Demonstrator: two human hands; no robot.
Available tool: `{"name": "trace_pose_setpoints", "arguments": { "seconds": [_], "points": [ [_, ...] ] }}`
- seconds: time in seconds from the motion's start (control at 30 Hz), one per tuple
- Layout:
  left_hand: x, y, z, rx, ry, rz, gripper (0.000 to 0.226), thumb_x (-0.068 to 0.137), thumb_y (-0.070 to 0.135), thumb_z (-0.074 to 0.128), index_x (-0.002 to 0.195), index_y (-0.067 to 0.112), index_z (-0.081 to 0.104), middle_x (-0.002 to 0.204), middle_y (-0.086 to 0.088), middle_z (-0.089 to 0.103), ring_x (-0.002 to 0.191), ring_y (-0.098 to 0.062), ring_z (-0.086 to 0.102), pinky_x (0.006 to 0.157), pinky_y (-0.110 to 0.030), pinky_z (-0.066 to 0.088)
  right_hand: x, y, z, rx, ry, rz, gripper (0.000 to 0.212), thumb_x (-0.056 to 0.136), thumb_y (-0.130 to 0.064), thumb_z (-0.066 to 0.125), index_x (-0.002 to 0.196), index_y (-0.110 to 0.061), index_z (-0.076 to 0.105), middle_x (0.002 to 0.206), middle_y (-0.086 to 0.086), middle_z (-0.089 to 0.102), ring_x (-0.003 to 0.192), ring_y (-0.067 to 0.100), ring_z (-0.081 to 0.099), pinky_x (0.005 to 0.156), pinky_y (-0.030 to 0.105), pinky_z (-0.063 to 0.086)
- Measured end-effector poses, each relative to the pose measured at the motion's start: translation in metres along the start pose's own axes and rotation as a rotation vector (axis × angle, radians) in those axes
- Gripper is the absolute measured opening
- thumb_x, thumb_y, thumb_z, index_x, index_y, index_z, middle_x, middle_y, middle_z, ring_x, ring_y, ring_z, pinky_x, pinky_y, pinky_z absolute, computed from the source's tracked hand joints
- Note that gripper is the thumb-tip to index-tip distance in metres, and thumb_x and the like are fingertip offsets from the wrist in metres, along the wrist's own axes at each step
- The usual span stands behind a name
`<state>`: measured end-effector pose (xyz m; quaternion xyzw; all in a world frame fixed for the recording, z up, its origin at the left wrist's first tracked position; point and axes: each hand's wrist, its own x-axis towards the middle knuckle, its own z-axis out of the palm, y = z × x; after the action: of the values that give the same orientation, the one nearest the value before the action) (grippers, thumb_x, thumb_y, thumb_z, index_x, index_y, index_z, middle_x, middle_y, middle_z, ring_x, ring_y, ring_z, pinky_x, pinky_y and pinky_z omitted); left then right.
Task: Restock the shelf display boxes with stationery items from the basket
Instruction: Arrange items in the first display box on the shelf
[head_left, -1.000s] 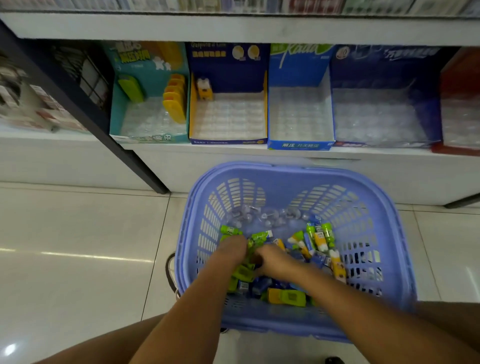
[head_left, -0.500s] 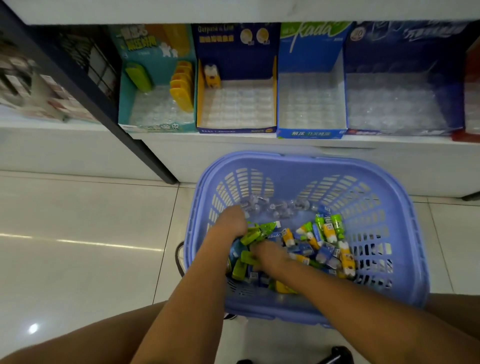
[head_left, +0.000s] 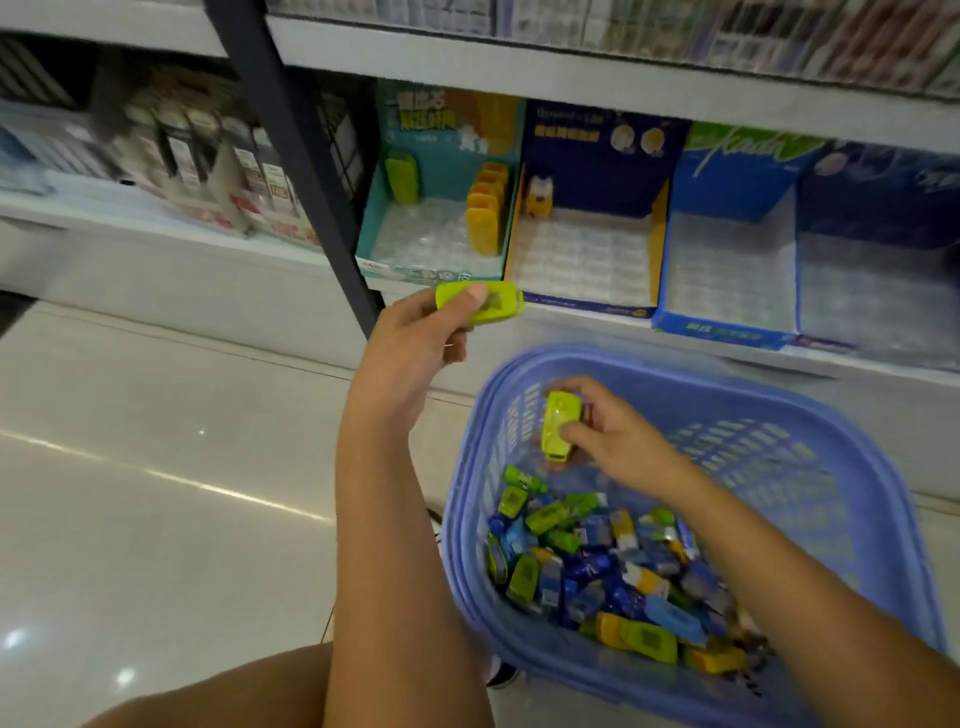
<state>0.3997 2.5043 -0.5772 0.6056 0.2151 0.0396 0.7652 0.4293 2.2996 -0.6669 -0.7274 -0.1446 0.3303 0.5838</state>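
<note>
Premises: retail shop, stationery aisle. Evidence: white tiered shelf (head_left: 571, 78) stocked with packaged goods; printed cardboard display boxes (head_left: 587, 244) in row on lower shelf; blue plastic shopping basket (head_left: 857, 467) of small wrapped items; glossy tiled floor (head_left: 156, 467).

We're getting little here: the blue box (head_left: 737, 161) shows a white script word on green, something like "Kada", smeared. White Chinese characters on the teal box (head_left: 431, 122) and yellow lettering on the navy box (head_left: 597, 156) are unreadable. The green item (head_left: 501, 305) in the left hand (head_left: 415, 343) carries a dark code-like patch, blurred.
</note>
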Motion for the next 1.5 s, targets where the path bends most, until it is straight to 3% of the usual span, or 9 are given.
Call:
{"name": "trace_pose_setpoints", "arguments": {
  "seconds": [0.13,0.3,0.47,0.73,1.03,1.2,1.3,1.4,1.5],
  "points": [
    [0.005,0.001,-0.016,-0.238,0.131,0.044,0.017,0.094,0.022,0.057,0.088,0.016,0.071,0.078,0.001,0.072,0.068,-0.011,0.067,0.062,-0.019,0.053,0.044,-0.083,0.007,-0.034,0.11,-0.298,0.035,0.094,-0.007,0.052,0.11,-0.037,0.05,0.104,0.001,0.062,0.095,0.015,0.065,0.082,0.03,0.056],
    [0.01,-0.01,-0.03,-0.409,0.224,0.045,0.023,0.098,0.017,0.049,0.106,0.007,0.068,0.096,-0.01,0.074,0.084,-0.018,0.071,0.071,-0.021,0.056,0.133,-0.154,0.024,-0.433,0.293,-0.481,0.036,0.081,-0.004,0.065,0.111,-0.024,0.064,0.111,-0.001,0.063,0.098,0.012,0.058,0.088,0.024,0.046],
    [0.017,-0.016,-0.038,-0.502,0.277,0.044,0.025,0.097,0.014,0.05,0.111,0.003,0.066,0.101,-0.012,0.073,0.083,-0.017,0.072,0.071,-0.021,0.056,0.206,-0.177,0.023,-0.775,0.334,-0.369,0.045,0.083,-0.012,0.067,0.127,-0.019,0.058,0.13,0.003,0.059,0.113,0.016,0.055,0.089,0.018,0.038],
    [0.024,-0.027,-0.053,-0.528,0.332,0.011,0.019,0.095,0.013,0.052,0.106,0.005,0.066,0.102,-0.014,0.072,0.088,-0.021,0.072,0.075,-0.024,0.058,0.241,-0.177,0.017,-1.037,0.332,-0.357,0.04,0.088,-0.011,0.061,0.128,-0.012,0.055,0.133,0.015,0.052,0.12,0.028,0.05,0.093,0.024,0.037],
    [0.024,-0.032,-0.052,-0.447,0.293,0.007,0.017,0.094,0.013,0.055,0.104,0.011,0.068,0.101,-0.009,0.074,0.09,-0.02,0.072,0.074,-0.022,0.056,0.221,-0.172,0.017,-1.074,0.384,-0.477,0.029,0.091,-0.011,0.054,0.116,-0.005,0.065,0.121,0.019,0.059,0.114,0.033,0.052,0.092,0.03,0.038],
    [0.026,-0.031,-0.05,-0.429,0.26,0.027,0.018,0.094,0.015,0.056,0.106,0.01,0.068,0.102,-0.009,0.073,0.092,-0.02,0.071,0.075,-0.022,0.056,0.228,-0.177,0.019,-1.212,0.377,-0.386,0.027,0.094,-0.01,0.046,0.113,0.0,0.062,0.12,0.02,0.059,0.113,0.033,0.053,0.091,0.029,0.039],
    [0.025,-0.027,-0.047,-0.417,0.259,0.027,0.02,0.094,0.014,0.056,0.109,0.008,0.068,0.102,-0.01,0.073,0.091,-0.02,0.072,0.074,-0.022,0.056,0.232,-0.181,0.027,-1.225,0.395,-0.325,0.033,0.094,-0.01,0.047,0.123,0.001,0.055,0.132,0.021,0.051,0.125,0.032,0.044,0.102,0.031,0.032],
    [0.022,-0.022,-0.045,-0.435,0.267,0.024,0.025,0.096,0.016,0.052,0.113,0.004,0.065,0.103,-0.013,0.073,0.092,-0.022,0.072,0.075,-0.023,0.057,0.232,-0.189,0.03,-1.214,0.41,-0.199,0.04,0.094,-0.016,0.049,0.132,-0.005,0.046,0.138,0.016,0.044,0.127,0.029,0.039,0.095,0.026,0.033],
    [0.017,-0.016,-0.042,-0.487,0.301,0.027,0.022,0.096,0.018,0.05,0.11,0.006,0.064,0.106,-0.015,0.071,0.095,-0.022,0.07,0.076,-0.024,0.057,0.221,-0.193,0.035,-1.184,0.368,-0.134,0.046,0.098,-0.019,0.041,0.142,-0.011,0.035,0.148,0.014,0.033,0.134,0.03,0.032,0.103,0.029,0.031]
  ]
}}
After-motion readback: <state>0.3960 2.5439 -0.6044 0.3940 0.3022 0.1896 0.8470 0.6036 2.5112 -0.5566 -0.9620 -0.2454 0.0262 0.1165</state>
